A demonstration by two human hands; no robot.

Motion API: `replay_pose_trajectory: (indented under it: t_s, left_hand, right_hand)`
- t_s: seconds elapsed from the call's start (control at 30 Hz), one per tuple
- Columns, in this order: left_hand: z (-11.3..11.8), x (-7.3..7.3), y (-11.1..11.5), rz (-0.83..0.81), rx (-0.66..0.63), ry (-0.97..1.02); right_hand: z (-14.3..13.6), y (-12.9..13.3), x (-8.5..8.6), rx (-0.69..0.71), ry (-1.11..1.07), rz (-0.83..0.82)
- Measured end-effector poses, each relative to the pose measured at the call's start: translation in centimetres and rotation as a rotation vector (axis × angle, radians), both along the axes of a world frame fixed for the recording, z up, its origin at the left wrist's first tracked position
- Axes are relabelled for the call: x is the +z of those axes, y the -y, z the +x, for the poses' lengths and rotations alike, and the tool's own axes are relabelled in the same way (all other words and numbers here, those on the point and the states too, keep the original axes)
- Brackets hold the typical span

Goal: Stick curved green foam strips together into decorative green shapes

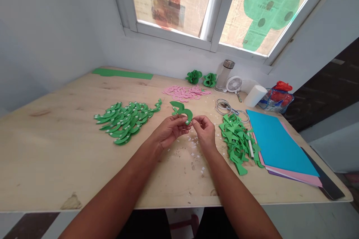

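Bottle [223, 77] and bag [273, 101] stand at the far right of the wooden table [56, 149], seen through the head camera I monitor from afar. The bag, clear with blue edging, bulges with red material [283, 86]; what the metal-capped bottle holds, I cannot tell. Nearer, the left hand [171, 130] grips a curved green paper piece [183, 110] by its lower end, between thumb and fingers, the rest arching up beyond the fingertips. The right hand [205, 131] has thumb and forefinger drawn together just beside the piece's white-patched tip; whether they pinch anything, I cannot make out. Similar green pieces [126, 119] lie heaped left of the hands, pink cutouts [182, 93] beyond them, green scraps [235, 138] to the right, white bits [193, 143] scattered between the forearms.
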State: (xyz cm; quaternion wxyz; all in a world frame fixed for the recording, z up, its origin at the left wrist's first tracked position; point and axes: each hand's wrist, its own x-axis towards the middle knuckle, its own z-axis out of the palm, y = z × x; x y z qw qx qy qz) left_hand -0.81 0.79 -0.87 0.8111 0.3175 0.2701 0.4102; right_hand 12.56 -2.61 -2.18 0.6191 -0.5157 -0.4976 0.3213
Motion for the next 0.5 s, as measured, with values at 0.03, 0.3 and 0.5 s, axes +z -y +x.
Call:
replay_pose_trajectory:
  t_s: [0.03, 0.3, 0.5]
  left_hand:
    - [-0.02, 0.03, -0.01, -0.003, 0.011, 0.001]
    - [0.18, 0.25, 0.22, -0.024, 0.053, 0.071]
    - [0.33, 0.14, 0.28, -0.025, 0.037, 0.108]
  right_hand:
    - [-0.01, 0.15, 0.08, -0.058, 0.087, 0.040]
    - [-0.48, 1.09, 0.54, -0.201, 0.675, 0.401]
    - [-0.50, 1.02, 0.43, -0.239, 0.768, 0.427]
